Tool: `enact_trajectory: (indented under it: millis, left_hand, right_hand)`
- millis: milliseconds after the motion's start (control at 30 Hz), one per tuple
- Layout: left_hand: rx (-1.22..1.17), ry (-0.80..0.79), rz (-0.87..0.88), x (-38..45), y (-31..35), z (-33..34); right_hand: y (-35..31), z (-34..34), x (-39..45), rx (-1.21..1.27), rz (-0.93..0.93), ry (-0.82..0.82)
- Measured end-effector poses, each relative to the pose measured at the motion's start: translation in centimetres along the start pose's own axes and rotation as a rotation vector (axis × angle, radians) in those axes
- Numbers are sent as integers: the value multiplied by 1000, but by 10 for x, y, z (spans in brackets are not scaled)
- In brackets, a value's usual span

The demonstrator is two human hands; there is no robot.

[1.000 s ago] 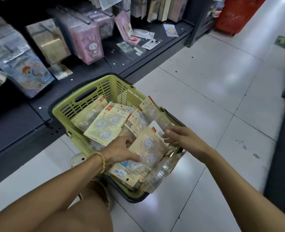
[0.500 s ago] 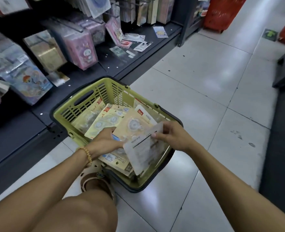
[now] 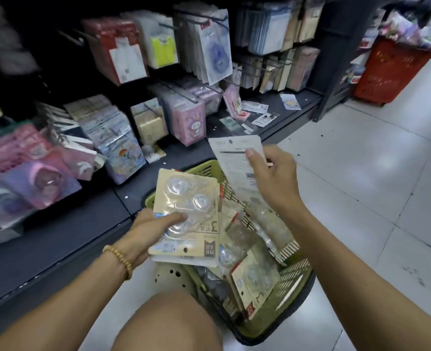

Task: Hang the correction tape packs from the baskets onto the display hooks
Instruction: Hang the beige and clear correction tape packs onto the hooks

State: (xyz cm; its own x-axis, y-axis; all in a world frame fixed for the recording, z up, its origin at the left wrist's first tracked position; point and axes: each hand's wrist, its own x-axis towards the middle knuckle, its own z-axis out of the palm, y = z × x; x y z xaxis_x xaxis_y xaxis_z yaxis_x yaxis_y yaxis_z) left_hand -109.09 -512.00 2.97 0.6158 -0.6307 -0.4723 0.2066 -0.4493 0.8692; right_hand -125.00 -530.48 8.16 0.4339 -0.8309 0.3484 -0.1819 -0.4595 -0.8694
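Left hand grips small stack of tape packs above green basket, thumb across clear blister; front print too blurred to read. Right hand pinches single pack higher up, white back facing camera, text lines and barcode illegible. More packs loose in basket, red corner marks unreadable. Display hooks hold other goods; rack left blurred. Red basket cut off far right.
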Motion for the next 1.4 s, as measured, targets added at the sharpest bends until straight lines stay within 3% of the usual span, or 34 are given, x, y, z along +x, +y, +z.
enact_trajectory:
  millis: [100, 167, 267, 500, 633, 767, 867, 967, 1067, 1167, 1400]
  left_hand:
    - [-95, 42, 55, -3, 16, -18]
    - [-170, 40, 92, -7, 29, -30]
    - [-264, 68, 117, -17, 39, -52]
    - [-337, 85, 153, -23, 42, -92]
    - [-342, 88, 166, -31, 45, -105]
    - [-288, 169, 194, -37, 55, -131]
    - [-236, 253, 223, -44, 65, -157]
    - [-184, 334, 255, -61, 71, -182]
    - [-184, 395, 237, -81, 64, -210]
    - [-236, 457, 225, -102, 50, -234]
    - [-278, 589, 155, -135, 21, -270]
  right_hand:
    - [-33, 42, 0, -272, -256, -268]
    - [-52, 73, -2, -470, -304, -451]
    - [-82, 106, 1, -493, -339, -567]
    - [-112, 133, 18, -390, -401, -565]
    - [-123, 140, 33, -508, -115, -541]
    - [-138, 154, 43, -388, 74, -568]
    - [-155, 174, 44, -362, 68, -502]
    - [-175, 194, 40, -178, 71, -486]
    - [-197, 209, 32, 162, 60, -603]
    - [-219, 231, 21, 255, 65, -739]
    - [-285, 280, 23, 388, -102, -559]
